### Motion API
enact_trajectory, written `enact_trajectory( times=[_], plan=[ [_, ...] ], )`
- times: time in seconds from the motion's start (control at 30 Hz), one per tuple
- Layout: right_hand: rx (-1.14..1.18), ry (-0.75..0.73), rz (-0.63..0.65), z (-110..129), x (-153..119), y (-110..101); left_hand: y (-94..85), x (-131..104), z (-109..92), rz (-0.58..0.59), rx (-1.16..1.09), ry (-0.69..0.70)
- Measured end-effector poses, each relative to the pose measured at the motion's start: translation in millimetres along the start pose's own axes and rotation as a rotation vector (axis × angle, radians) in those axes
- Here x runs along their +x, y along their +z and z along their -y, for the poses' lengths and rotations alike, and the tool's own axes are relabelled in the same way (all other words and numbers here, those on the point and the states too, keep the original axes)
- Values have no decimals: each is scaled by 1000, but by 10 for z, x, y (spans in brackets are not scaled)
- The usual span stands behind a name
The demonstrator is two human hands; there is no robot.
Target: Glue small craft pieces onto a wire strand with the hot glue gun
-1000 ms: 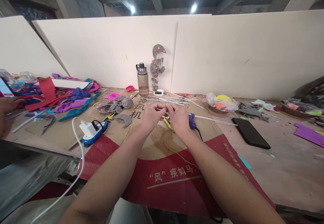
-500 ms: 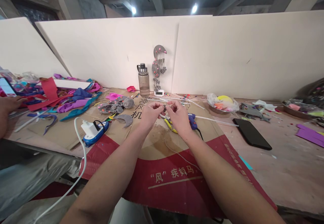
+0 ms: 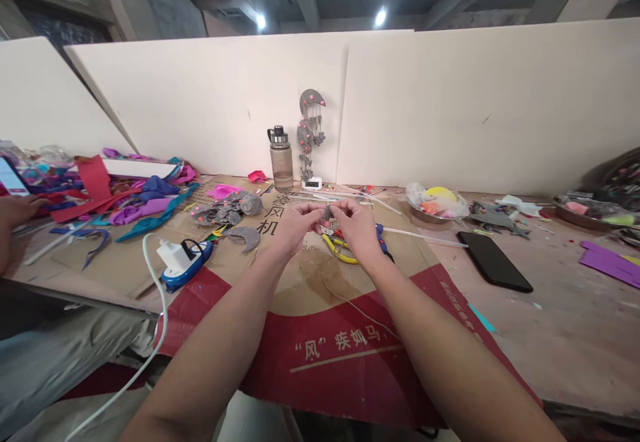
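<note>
Over the cardboard sheet (image 3: 305,289), my left hand (image 3: 301,222) and my right hand (image 3: 356,227) meet, fingertips pinched on a small grey felt piece (image 3: 327,213) between them. Its exact shape is too small to make out. Just under my right hand lie yellow-handled pliers (image 3: 341,251), partly covered by it. A blue glue gun (image 3: 382,241) with a clear glue stick (image 3: 425,236) rests to the right, partly hidden by that hand. To the left are a grey felt crescent (image 3: 245,236), a ball of grey yarn (image 3: 251,204) and a heap of grey felt pieces (image 3: 215,212).
A water bottle (image 3: 281,162) and a small clock (image 3: 313,184) stand behind, below a hanging grey moon ornament (image 3: 312,101). A power strip (image 3: 187,269) sits left, a black phone (image 3: 494,262) right. Bowls hold scraps. Another person's hand (image 3: 20,209) is at far left near colourful cloth strips.
My hands have turned slightly, and more of the grey felt piece shows between my fingertips. More of the pliers is visible. The whole view has shifted a little.
</note>
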State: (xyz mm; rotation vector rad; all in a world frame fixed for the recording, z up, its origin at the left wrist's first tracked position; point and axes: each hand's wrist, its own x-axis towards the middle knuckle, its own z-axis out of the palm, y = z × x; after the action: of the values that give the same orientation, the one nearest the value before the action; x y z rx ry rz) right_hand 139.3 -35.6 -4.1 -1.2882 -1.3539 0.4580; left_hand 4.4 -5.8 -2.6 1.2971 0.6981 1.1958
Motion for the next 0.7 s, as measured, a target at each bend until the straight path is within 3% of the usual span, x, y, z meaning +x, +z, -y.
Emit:
enact_trajectory(
  times=[0.23,0.33,0.43,0.5,0.6,0.7],
  plan=[
    [-86,-54,44,38,-14,47,-25,16,39,-85,196,58],
    [37,74,42,4,15,67,-18,3,11,-26,94,-1],
    [334,301,72,-17,41,46,-19,-3,-25,60,-83,-114],
    [489,389,90,-15,47,23,-25,2,-26,76,-71,-147],
    [568,403,97,-10,49,12,-36,14,7,76,63,-100],
    [501,346,116,-21,51,38,-46,20,39,58,174,-2]
  ],
)
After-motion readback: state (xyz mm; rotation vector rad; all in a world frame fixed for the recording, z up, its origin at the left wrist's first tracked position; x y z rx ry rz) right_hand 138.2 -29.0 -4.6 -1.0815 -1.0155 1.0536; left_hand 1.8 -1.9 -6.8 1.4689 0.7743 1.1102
